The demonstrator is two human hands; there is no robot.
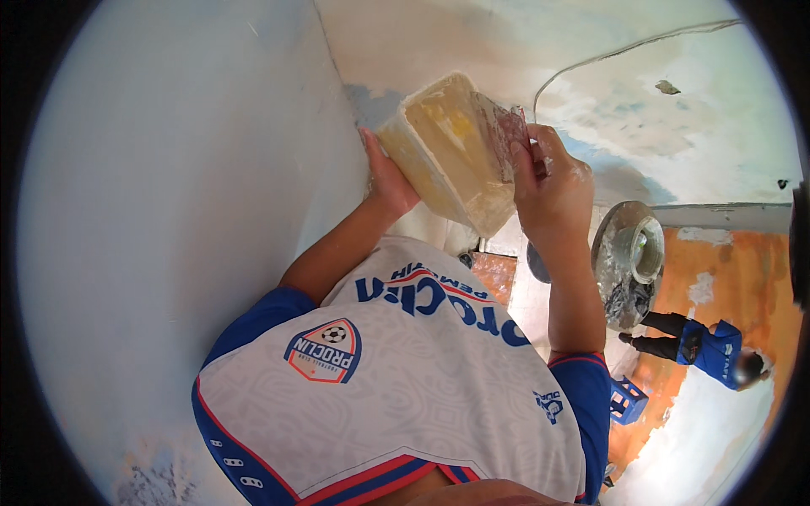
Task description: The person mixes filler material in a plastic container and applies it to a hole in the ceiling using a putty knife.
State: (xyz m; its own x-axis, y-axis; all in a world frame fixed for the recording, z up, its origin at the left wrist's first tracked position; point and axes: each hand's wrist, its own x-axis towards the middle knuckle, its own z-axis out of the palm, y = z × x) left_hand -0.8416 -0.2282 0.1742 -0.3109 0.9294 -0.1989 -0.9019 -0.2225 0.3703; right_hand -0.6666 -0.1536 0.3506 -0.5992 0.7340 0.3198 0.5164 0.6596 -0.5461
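Observation:
My left hand [390,179] grips a rectangular, pale yellowish plastic tub [411,173] by its left side and bottom edge. The tub is tilted so that its inside faces up, and whitish paste coats its walls and rim. In my right hand [554,185] is a putty-smeared scraper [498,126], pinched between thumb and fingers. Its blade reaches over the tub's right wall into the opening and seems to touch that side. White smears mark my right knuckles.
A pale wall [169,169] rises close on my left. Ahead, a patchy wall [607,110] carries a loose cable [620,52]. On the right stand a round, stained table [609,253] with a bucket [648,250], a blue stool [629,401] and another person [713,348] farther off.

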